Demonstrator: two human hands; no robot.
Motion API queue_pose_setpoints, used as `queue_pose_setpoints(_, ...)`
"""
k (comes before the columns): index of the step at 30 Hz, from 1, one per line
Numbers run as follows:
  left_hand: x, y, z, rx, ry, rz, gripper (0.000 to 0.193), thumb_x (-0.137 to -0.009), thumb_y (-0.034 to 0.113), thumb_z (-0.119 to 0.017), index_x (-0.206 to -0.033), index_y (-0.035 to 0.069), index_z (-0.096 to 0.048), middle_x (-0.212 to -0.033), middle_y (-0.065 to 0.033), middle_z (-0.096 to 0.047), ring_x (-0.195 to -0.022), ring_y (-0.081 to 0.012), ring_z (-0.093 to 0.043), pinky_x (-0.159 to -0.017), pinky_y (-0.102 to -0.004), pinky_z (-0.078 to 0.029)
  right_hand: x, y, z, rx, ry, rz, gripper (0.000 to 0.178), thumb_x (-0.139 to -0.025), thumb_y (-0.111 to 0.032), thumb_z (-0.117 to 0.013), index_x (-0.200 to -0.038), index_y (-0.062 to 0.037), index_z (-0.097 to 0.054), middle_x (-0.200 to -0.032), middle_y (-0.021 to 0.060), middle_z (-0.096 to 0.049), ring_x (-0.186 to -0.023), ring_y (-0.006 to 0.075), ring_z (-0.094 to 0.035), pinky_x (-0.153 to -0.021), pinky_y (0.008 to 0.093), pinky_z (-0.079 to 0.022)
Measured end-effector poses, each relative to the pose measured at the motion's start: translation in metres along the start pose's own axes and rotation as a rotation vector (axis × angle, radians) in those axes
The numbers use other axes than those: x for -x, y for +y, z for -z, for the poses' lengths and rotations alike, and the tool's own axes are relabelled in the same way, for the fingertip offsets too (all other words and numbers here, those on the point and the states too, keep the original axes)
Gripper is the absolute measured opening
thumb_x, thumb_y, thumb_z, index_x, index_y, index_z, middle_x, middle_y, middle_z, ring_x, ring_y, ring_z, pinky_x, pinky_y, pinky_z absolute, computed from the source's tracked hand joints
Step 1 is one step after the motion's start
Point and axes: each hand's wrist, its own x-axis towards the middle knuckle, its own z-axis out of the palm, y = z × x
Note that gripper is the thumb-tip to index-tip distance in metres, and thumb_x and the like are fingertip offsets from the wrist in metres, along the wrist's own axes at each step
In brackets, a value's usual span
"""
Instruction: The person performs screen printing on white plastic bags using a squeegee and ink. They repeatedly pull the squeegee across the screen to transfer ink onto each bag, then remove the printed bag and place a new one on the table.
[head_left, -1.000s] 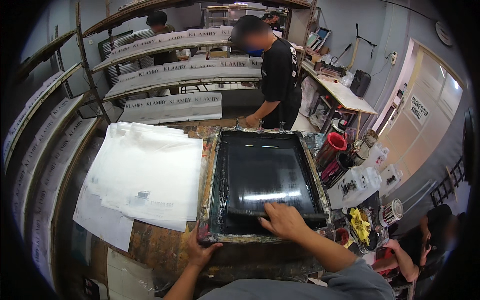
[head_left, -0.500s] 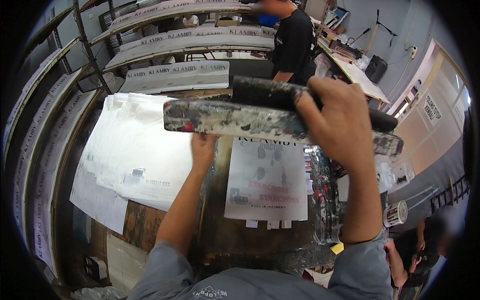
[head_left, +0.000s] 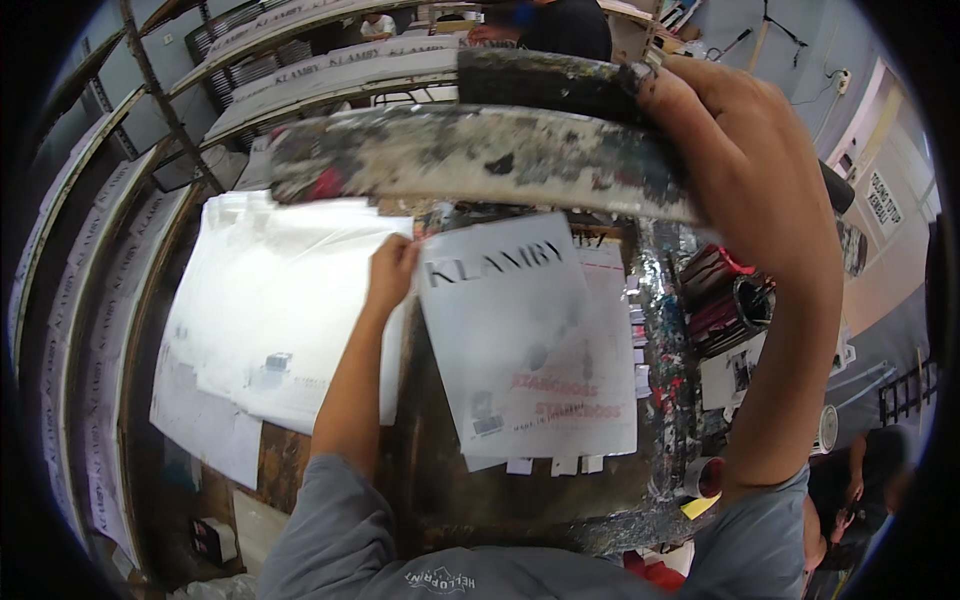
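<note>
My left hand (head_left: 392,268) pinches the upper left corner of a translucent plastic sheet (head_left: 500,325) with black lettering. The sheet lies tilted over the dark printing table, and pink and black print shows through from beneath it. Raised above the table's far side, my right hand (head_left: 770,165) grips the paint-smeared frame of a printing screen (head_left: 470,155). A dark bar (head_left: 550,80), which looks like a squeegee handle, runs along the frame under my right fingers. My right fingertips are partly hidden behind it.
Left of the table lies a broad stack of whitish plastic sheets (head_left: 285,280). Shelves with printed sheets (head_left: 130,330) line the left and back. Ink containers (head_left: 740,300) stand at the right. One person (head_left: 565,30) is at the back, another (head_left: 855,480) at lower right.
My right hand has lifted the screen frame higher and nearer. My left hand has come out from under it, drawing the printed sheet's upper left corner toward the left and turning the sheet.
</note>
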Motion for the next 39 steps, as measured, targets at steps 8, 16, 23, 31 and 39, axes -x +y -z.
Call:
queue_pose_setpoints(8,0.182,-0.1,0.258,-0.257,0.6,0.338,0.026,-0.109,0.027,-0.07,-0.102,0.001,-0.069,-0.08,-0.0062,-0.067,-0.07,-0.014,-0.057,-0.067,-0.0336,-0.05,0.025,-0.042,0.026,-0.237,-0.192,-0.392,0.049,-0.101,-0.042,-0.062,-0.087,0.0043,-0.067,-0.089,0.0247,-0.071,-0.088,0.0435,-0.067,-0.085,0.0516,-0.047)
queue_pose_setpoints(16,0.16,-0.066,0.351,-1.013,0.67,0.361,0.056,-0.108,0.029,-0.067,-0.155,0.001,-0.055,-0.148,-0.0243,-0.061,-0.133,-0.041,-0.061,-0.117,-0.0529,-0.043,0.051,-0.054,0.024,-0.191,-0.157,-0.332,0.049,-0.102,-0.043,-0.064,-0.086,0.0022,-0.07,-0.087,0.0209,-0.072,-0.088,0.0425,-0.069,-0.088,0.0511,-0.047)
queue_pose_setpoints(23,0.153,0.035,0.129,-0.961,-0.719,-0.436,0.062,-0.113,0.057,-0.043,-0.16,0.018,-0.058,-0.172,-0.0065,-0.047,-0.165,-0.0345,-0.03,-0.13,-0.0768,0.004,0.04,-0.051,0.027,-0.169,-0.173,-0.325,0.049,-0.103,-0.045,-0.061,-0.092,0.0014,-0.073,-0.091,0.0213,-0.074,-0.094,0.0412,-0.071,-0.09,0.0535,-0.048)
queue_pose_setpoints(31,0.208,0.125,-0.063,-0.378,-0.687,-0.647,0.068,-0.11,0.054,-0.053,-0.163,0.011,-0.051,-0.174,-0.0138,-0.042,-0.164,-0.0411,-0.03,-0.131,-0.0722,-0.008,0.037,-0.04,0.015,-0.196,-0.129,-0.349,0.059,-0.099,-0.051,-0.058,-0.084,0.0023,-0.078,-0.081,0.0238,-0.074,-0.084,0.0405,-0.073,-0.085,0.0521,-0.05)
queue_pose_setpoints(39,0.225,0.198,-0.157,-0.295,-0.718,-0.674,0.075,-0.102,0.057,-0.064,-0.157,0.008,-0.056,-0.168,-0.0172,-0.045,-0.156,-0.0453,-0.036,-0.127,-0.0744,-0.018,0.014,-0.02,0.023,-0.113,-0.36,-0.337,0.063,-0.109,-0.047,-0.044,-0.084,0.0037,-0.072,-0.075,0.021,-0.073,-0.075,0.0377,-0.074,-0.075,0.0476,-0.058)
